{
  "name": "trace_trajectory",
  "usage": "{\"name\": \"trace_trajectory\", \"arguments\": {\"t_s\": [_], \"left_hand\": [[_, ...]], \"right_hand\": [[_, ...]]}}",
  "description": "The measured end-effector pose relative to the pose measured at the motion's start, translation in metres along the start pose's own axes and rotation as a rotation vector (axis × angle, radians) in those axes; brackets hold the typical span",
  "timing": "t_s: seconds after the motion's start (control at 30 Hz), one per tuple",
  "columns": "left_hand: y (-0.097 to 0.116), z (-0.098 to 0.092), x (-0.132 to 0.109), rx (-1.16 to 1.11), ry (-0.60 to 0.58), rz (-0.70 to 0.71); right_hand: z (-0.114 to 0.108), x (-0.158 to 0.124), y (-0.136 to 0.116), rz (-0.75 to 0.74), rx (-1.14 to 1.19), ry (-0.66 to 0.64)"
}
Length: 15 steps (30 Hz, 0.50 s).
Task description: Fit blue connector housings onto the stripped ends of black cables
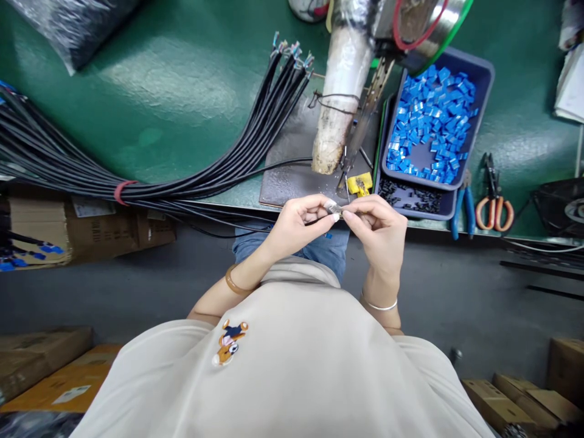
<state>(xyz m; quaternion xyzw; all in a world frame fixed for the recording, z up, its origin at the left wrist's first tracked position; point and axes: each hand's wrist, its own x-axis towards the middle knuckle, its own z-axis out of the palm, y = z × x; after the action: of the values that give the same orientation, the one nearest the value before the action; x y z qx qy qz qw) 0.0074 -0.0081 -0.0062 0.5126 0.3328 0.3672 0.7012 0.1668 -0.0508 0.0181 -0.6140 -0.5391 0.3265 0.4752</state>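
My left hand (298, 226) and my right hand (378, 231) meet just below the edge of the green workbench (182, 91). Both pinch a small metallic piece (334, 208) between thumb and fingertips; it is too small to name surely. A thin black cable (274, 165) runs from the bundle toward my hands. Just above the hands stands a wrapped machine post (340, 91) with a needle-like tool and a yellow clip (359, 184) on a grey plate (292, 176).
A bundle of black cables (191, 173), bound by a red band (121, 190), fans across the bench with stripped ends at the top. A blue tray (483, 76) holds several blue parts. Blue pliers (465, 207) and orange scissors (495, 207) lie right. Cardboard boxes stand below.
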Motion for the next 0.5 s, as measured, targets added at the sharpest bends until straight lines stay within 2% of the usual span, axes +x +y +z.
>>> {"name": "trace_trajectory", "arguments": {"t_s": [0.23, 0.37, 0.5], "left_hand": [[-0.001, -0.003, -0.006, 0.1, 0.002, 0.006], [-0.002, -0.003, -0.007, 0.283, 0.049, 0.108], [-0.004, -0.003, -0.008, 0.437, 0.025, 0.251]], "right_hand": [[-0.014, 0.003, -0.005, -0.076, -0.145, -0.146], [-0.017, 0.004, -0.007, -0.157, -0.218, -0.195], [-0.019, 0.003, -0.012, -0.242, -0.315, -0.28]]}}
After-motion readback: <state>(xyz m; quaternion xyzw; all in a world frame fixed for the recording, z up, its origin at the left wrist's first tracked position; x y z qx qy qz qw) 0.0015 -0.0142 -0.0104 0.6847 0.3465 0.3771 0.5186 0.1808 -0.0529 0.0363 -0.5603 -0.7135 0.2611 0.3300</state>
